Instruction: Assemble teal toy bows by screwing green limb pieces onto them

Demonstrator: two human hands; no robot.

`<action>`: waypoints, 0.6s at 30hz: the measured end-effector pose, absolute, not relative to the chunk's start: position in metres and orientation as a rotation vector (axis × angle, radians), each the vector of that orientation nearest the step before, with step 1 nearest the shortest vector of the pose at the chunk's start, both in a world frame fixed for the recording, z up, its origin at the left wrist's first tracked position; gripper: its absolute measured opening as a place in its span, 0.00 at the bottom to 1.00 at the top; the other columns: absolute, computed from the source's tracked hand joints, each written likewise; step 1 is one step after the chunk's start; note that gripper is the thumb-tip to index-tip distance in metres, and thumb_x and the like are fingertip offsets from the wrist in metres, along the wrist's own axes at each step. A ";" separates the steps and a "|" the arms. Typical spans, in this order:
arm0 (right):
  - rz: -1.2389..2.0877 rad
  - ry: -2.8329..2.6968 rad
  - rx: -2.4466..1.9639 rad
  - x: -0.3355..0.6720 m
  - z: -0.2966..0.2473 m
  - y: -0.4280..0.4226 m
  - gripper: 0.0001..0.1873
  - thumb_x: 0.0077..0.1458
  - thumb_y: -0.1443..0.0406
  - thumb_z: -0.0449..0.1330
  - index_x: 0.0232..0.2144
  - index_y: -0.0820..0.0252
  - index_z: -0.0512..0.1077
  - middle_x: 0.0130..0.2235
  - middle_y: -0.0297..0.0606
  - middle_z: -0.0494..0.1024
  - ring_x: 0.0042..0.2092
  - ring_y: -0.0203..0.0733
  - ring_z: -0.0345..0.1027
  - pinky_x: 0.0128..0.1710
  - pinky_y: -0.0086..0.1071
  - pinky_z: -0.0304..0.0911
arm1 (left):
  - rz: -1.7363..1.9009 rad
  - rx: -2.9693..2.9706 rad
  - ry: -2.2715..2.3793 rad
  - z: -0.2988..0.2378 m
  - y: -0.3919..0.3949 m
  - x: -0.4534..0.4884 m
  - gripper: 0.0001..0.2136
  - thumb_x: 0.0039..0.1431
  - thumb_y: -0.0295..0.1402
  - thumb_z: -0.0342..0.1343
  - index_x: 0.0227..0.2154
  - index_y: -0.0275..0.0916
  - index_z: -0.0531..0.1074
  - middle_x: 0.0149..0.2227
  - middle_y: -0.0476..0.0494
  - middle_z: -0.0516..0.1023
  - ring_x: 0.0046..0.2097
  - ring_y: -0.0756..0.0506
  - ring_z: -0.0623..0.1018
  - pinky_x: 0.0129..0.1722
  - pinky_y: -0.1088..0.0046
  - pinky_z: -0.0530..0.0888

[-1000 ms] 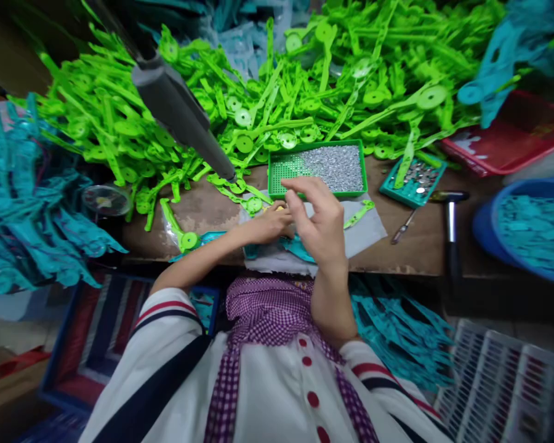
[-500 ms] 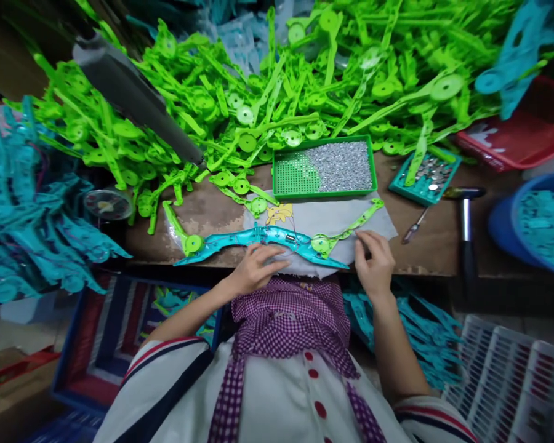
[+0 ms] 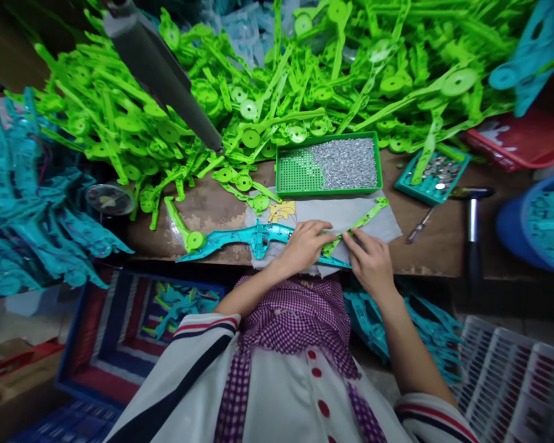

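A turquoise plastic toy bow body [image 3: 231, 237] lies across the grey cloth [image 3: 369, 212] at the table's front edge. One green bow limb [image 3: 178, 221] with a round disc sits at its left end. At the right end, another green limb [image 3: 362, 219] slants up and away. My left hand [image 3: 307, 243] closes over the bow's right part and hides the joint there. The fingers of my right hand [image 3: 372, 255] are closed at the lower part of the right green limb, close to my left fingertips.
A green tray of small metal pieces [image 3: 327, 194] stands behind the cloth, before a heap of green limbs [image 3: 166, 132]. To the right are a small teal tray [image 3: 427, 194], a screwdriver [image 3: 418, 231], a hammer [image 3: 472, 234] and a blue tub [image 3: 512, 215]. A dark tool [image 3: 166, 80] hangs overhead.
My left hand has moved right, from the bow's middle onto its right joint. My right hand has come slightly left onto the green limb. The camera view has shifted a little.
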State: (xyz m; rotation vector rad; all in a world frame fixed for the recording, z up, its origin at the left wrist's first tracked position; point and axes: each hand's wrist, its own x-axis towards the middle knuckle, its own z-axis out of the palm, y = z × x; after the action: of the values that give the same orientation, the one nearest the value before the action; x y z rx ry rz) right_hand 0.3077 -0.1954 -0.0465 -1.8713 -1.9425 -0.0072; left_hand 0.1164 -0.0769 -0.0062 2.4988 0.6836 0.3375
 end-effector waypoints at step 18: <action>-0.009 -1.686 -1.967 0.293 -0.038 -0.178 0.12 0.65 0.59 0.58 0.40 0.57 0.80 0.44 0.42 0.82 0.45 0.47 0.73 0.44 0.40 0.58 | 0.055 2.196 0.640 0.024 -0.016 0.137 0.08 0.65 0.28 0.58 0.44 0.36 0.79 0.44 0.41 0.83 0.45 0.45 0.79 0.48 0.68 0.73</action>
State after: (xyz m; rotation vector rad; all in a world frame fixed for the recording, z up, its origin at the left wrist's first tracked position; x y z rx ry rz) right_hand 0.2935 -0.1785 -0.0376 -1.9674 -1.6856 -0.0090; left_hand 0.1371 -0.0162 0.0243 2.1959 0.6402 0.0555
